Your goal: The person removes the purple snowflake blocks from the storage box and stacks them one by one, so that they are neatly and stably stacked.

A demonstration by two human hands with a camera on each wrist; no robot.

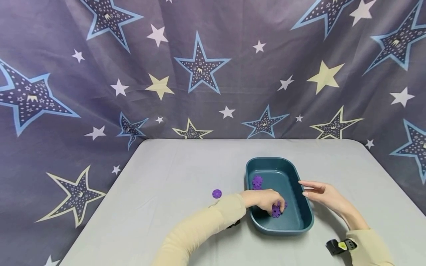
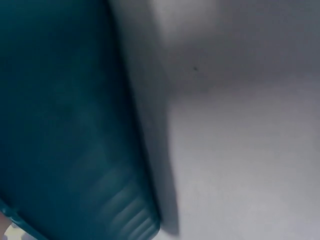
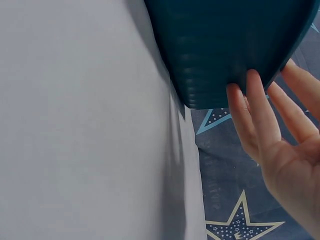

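The head view showed a teal tub (image 1: 280, 232) on the grey worktop (image 1: 159, 177), a little nearer the right edge than the left and set back from the far edge. The left hand (image 1: 266, 199) reached over the tub's left wall, its fingers curled and pinching a purple disc (image 1: 276, 211) low inside; part of another showed just beside it. More purple discs (image 1: 257, 181) lay against the left wall, toward the far left corner. A loose disc (image 1: 217, 193) rested outside, between the tub and the worktop's left edge. The right hand (image 1: 327, 197) had its fingers extended, tips against the right wall. A starred cloth (image 1: 199, 107) hung behind the far edge.

The left wrist view showed the tub's outer wall beside bare worktop; the left fingers' state could not be told from there.

In the right wrist view, the right fingers stood spread and nearly straight, touching the tub's outside near its rim.
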